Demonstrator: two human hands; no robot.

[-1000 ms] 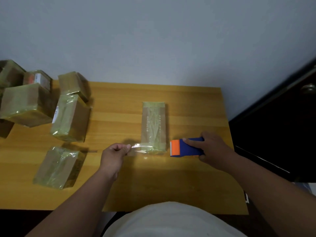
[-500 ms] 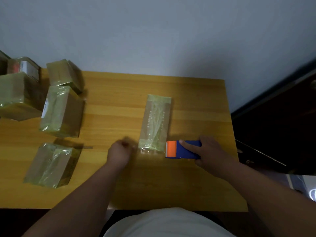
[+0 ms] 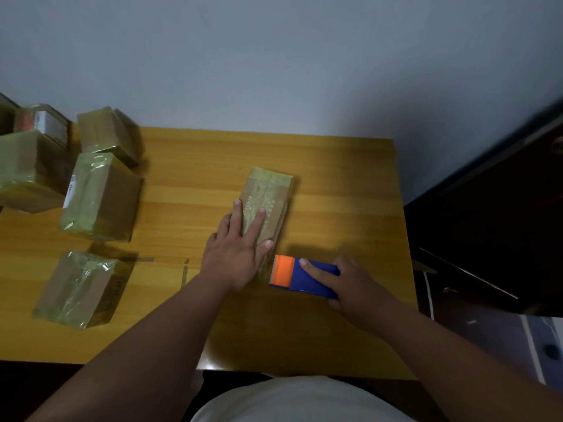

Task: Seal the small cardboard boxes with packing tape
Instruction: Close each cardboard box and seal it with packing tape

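**Brown cardboard under glossy tape: one box in hand, five set aside**

Brown cardboard shows on six boxes in all, each wrapped in shiny, wrinkled clear tape with a greenish cast. One long, narrow cardboard box lies near the middle of the wooden table, its far end tilted a little to the right. A strip of tape runs along its top and a band crosses its far end; faint pale print shows through the film.

The left hand lies flat on the near half of this box, fingers straight and spread, pressing the tape down and clasping nothing; the thumb rests against the box's near right edge.

One tape dispenser, smooth plastic with a blue body and an orange front carrying a toothed cutter, sits on the table just beside the box's near end. The right hand grips its blue body, fingers curled round it and the forefinger laid straight along the top.

Five other taped boxes sit at the table's left: one alone near the front edge, one blocky with a white label on its side, and three clustered at the far corner, partly cut off by the frame. Two thin tape scraps lie on the yellow, straight-grained tabletop near the left wrist.
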